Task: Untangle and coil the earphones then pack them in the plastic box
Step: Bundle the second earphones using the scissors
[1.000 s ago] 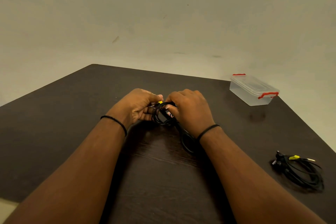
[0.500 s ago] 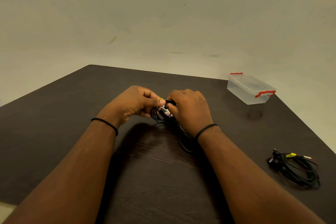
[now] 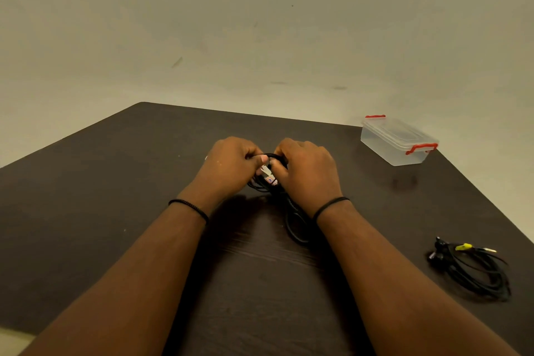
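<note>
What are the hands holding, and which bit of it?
Both hands, left and right, grip the black earphones at the bunched top of the cord; a loop trails down onto the table.

One head-worn wide-angle camera looks forward and down from the person's own viewpoint across the dark table point(image 3: 101, 211). Both forearms run up from the bottom edge, close below the lens; the pale wall point(image 3: 260, 23) fills the upper half.

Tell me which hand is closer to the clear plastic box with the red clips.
Right. The right hand is mid-table, nearer the plastic box at the far right corner; the left hand sits further left, both gripping the black earphones.
</note>
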